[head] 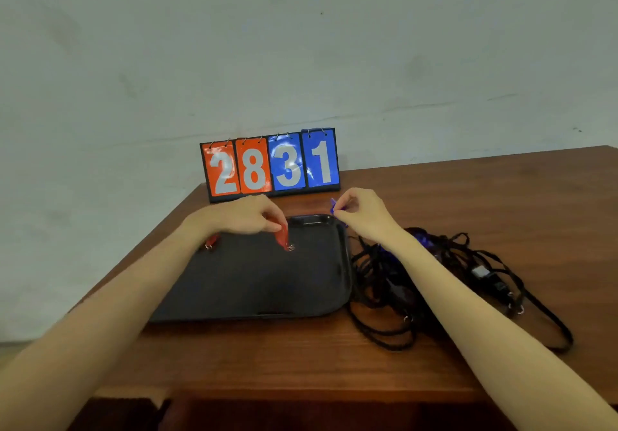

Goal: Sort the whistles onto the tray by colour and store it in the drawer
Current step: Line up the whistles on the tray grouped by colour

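Both hands (pixel 249 213) (pixel 363 211) in pinching grip

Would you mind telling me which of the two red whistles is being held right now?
The red whistle over the tray's middle, pinched by the left hand. The other red whistle lies at the tray's far left edge, partly hidden behind the wrist.

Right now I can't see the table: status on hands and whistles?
Left hand pinches red whistle over black tray. Right hand pinches blue whistle by tray's far corner. Tangled black lanyards lie right of tray.
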